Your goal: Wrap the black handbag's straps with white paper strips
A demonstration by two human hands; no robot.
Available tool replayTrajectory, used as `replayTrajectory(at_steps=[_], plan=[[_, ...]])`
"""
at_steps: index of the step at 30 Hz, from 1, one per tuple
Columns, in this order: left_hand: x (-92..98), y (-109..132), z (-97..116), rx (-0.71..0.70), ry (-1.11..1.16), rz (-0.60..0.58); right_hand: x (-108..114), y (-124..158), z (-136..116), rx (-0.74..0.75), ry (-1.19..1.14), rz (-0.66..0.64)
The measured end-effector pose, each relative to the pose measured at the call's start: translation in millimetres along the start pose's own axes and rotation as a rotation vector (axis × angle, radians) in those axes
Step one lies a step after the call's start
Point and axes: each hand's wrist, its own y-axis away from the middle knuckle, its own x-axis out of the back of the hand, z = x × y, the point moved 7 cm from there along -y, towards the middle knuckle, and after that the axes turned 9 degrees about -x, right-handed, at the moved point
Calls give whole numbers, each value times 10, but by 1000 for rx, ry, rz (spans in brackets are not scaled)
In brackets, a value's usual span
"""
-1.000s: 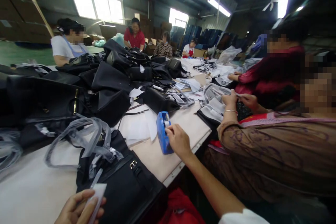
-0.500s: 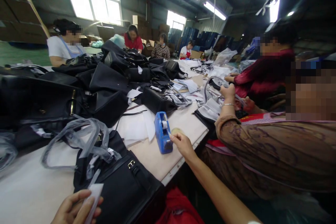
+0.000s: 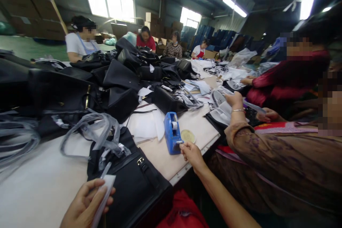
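My right hand [image 3: 191, 153] reaches out to the front end of a blue tape dispenser [image 3: 171, 132] on the pale table [image 3: 40, 188], fingers pinched at its cutter, apparently on the tape end. At the bottom edge my left hand [image 3: 84, 206] grips a folded white paper [image 3: 104, 194]. A black handbag [image 3: 133, 181] with plastic-wrapped straps [image 3: 91, 131] lies between the two hands. A flat yellowish disc [image 3: 187, 135] sits just right of the dispenser.
A heap of black bags [image 3: 80, 89] covers the table's left and middle. A person in a brown patterned sleeve [image 3: 269, 156] works close on my right, handling a bag [image 3: 220, 112]. Several other people sit around the far end. White paper sheets [image 3: 145, 126] lie behind the dispenser.
My right hand has slid from the dispenser's tape roll down to its front cutter end, uncovering the yellowish disc. The left hand still holds the paper. The view has shifted slightly.
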Motion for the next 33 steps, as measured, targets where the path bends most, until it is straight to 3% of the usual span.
replayTrajectory(at_steps=[4,9,15,19,23,27,30,33], plan=[[-90,79,131,-71,30,-34,23,-10,29,50,13,48],[-100,78,181,-131,99,-30,-63,-89,160,-133,-224,-82],[-92,127,218,-175,124,-48,-17,-111,187,-35,0,-87],[-64,139,230,-200,128,-48,-110,15,200,10,111,-114],[-75,134,217,-204,136,-55,-575,486,-380,273,234,-247],[-88,149,252,-233,124,-32,-1444,1083,-893,385,303,-697],[-81,183,306,-260,88,-13,-1958,1347,-959,434,351,-936],[-71,216,352,-282,82,-8,-2221,1390,-903,571,442,-954]])
